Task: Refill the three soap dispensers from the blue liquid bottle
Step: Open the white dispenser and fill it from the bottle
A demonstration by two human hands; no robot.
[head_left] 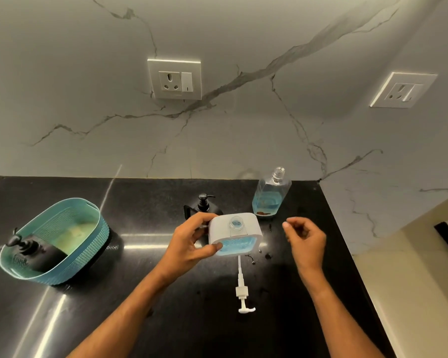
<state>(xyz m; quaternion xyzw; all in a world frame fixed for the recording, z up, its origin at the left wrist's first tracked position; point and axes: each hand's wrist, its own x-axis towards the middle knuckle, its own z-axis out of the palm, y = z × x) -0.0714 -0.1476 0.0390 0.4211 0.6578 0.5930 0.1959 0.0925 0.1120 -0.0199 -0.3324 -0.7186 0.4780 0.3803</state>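
We hold the white dispenser in our left hand, filled blue but uncapped, its pump lying on the counter below, our right hand loosely curled and empty, the open bottle behind, so recapping seems left.

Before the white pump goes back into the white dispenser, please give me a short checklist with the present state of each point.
1. Left hand grips white dispenser: ok.
2. Dispenser neck open, blue liquid inside: ok.
3. Dispenser upright: not ok, it is tilted toward the camera.
4. White pump within reach, lying on the counter below the dispenser: ok.
5. Right hand free to pick up the pump: ok, it holds nothing.
6. Blue bottle capped: not ok, its neck is open; it stands behind, apart from the hands.
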